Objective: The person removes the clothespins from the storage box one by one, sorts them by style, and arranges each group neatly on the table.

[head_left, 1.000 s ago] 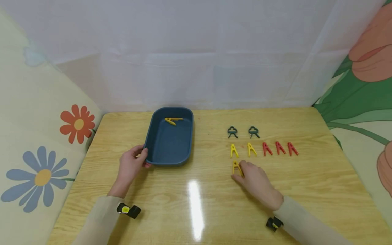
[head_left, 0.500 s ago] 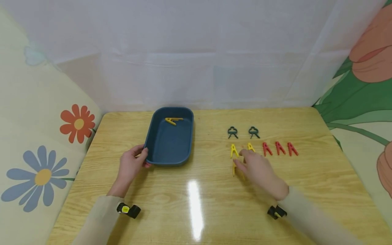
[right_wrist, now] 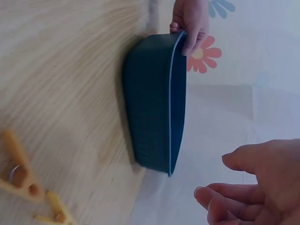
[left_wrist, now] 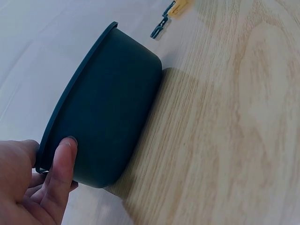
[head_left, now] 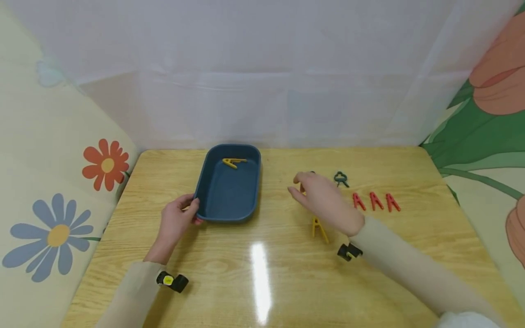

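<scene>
Left hand [head_left: 177, 222] grips near corner of tray [head_left: 210, 200], thumb over rim. Right hand [head_left: 324, 198] hovers right of tray, fingers loosely curled; cannot tell whether holding anything. Yellow clip [head_left: 233, 161] inside tray, far end. Another yellow clip [head_left: 318, 228] right of tray, below right hand.
</scene>
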Motion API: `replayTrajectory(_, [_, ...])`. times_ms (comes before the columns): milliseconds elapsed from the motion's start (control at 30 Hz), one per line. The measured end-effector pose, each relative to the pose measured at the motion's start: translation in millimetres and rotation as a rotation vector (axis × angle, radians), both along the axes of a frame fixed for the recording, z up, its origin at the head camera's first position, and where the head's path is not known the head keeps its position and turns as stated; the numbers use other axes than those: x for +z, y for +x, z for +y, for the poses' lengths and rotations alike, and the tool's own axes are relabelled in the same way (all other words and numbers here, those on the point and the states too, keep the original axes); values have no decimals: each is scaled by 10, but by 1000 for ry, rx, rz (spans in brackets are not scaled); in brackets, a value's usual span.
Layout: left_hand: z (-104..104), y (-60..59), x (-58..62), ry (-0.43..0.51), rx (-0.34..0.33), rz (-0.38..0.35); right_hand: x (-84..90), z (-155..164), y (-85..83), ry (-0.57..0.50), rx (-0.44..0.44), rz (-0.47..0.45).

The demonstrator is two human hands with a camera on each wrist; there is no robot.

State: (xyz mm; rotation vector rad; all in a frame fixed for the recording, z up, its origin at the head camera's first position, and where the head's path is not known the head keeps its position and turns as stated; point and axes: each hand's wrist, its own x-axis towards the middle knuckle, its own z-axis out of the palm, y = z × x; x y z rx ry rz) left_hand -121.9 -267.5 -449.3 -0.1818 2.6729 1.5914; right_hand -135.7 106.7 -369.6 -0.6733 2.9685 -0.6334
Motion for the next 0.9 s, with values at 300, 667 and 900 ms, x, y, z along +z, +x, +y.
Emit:
replayTrajectory(300, [18,15,35,9,-3,-13,133,-438,-278,31,72,0])
replayTrajectory(667, [12,17,24,30,6,-8,228,-1003,-737,42,127,0])
replayTrajectory(900, [10,23,29,30,3,-7,238,-1356,-1008,47,136,-35])
